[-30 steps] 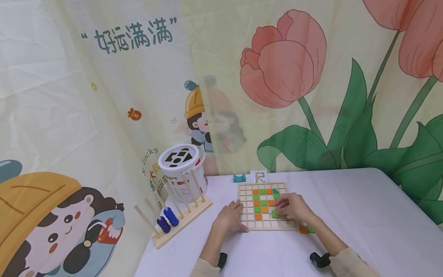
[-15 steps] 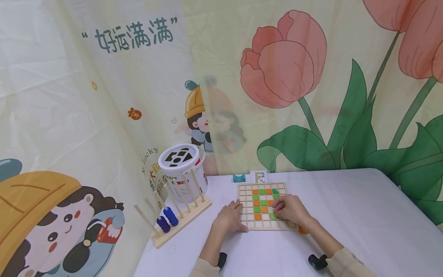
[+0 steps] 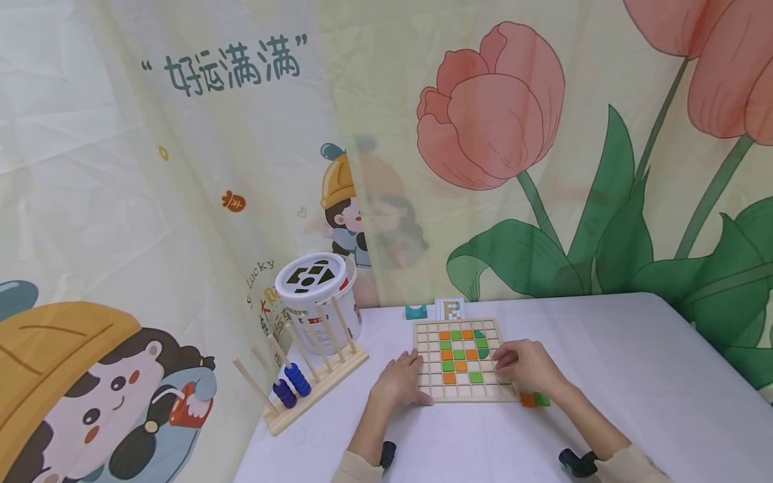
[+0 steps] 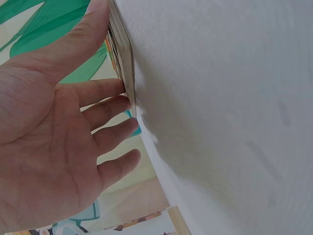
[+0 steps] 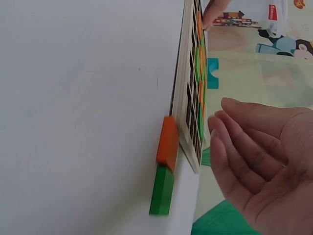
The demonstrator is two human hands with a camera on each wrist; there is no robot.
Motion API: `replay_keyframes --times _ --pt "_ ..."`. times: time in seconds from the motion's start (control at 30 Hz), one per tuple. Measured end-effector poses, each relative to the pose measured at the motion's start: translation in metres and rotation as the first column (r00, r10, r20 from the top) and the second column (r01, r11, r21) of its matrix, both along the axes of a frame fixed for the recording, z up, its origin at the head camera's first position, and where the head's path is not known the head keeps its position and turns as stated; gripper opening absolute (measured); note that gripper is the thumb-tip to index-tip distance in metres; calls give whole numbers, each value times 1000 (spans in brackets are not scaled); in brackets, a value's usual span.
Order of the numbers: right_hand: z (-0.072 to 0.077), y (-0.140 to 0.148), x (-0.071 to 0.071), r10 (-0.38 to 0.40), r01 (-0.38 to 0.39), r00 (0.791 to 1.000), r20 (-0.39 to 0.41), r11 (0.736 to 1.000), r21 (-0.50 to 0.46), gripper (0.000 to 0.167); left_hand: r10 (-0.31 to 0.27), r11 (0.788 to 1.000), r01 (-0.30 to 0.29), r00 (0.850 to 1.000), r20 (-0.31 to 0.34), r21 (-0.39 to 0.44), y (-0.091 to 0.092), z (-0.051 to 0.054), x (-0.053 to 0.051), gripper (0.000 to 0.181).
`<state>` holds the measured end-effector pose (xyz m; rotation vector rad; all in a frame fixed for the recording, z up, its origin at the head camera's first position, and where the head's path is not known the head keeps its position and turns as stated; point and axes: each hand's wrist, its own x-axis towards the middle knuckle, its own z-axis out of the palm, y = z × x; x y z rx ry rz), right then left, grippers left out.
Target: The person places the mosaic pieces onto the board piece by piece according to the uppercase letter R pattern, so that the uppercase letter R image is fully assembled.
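Note:
A square wooden grid board (image 3: 431,392) lies on the table, with orange and green blocks set in some of its cells. My left hand (image 3: 398,379) rests against the board's left side; in the left wrist view its fingertips (image 4: 128,103) touch the edge, fingers extended. Over the board's right side hovers my right hand (image 3: 528,365), fingers slightly bent. The right wrist view shows a gap between thumb and fingers, with nothing held. A green block (image 3: 476,378) sits in a lower cell. Beside the lower right corner lie a loose orange block (image 5: 167,142) and a green block (image 5: 162,191), end to end.
Behind the board stand a small pattern card (image 3: 450,308) and a teal holder (image 3: 416,312). To the left are a wooden peg rack (image 3: 326,396) with blue beads and a white bucket (image 3: 320,329) with a shape-hole lid. A printed curtain backs the table.
The green block moved slightly left and down into its lower cell. My right hand let go of it and drew back right, uncovering a dark green rounded block. The left hand stayed put.

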<state>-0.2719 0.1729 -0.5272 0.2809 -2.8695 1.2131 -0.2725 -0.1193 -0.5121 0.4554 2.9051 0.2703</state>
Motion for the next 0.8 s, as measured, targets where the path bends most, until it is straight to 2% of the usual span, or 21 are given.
replay_keyframes --times 0.2,0.43,0.6,0.8 --pt "1 23 10 27 -28 999 30 999 31 22 2 1000 -2 1000 -5 -2 0 -1 1 96" --pt "0 48 20 41 -49 992 119 997 62 35 3 1000 -3 1000 -6 -4 0 -2 -2 95" --pt "-3 59 26 52 -62 990 135 995 74 38 9 1000 -9 1000 0 2 -1 -4 -2 94" --pt "-5 63 31 31 -41 988 150 997 69 40 1 1000 -1 1000 5 -12 0 -4 -2 95"
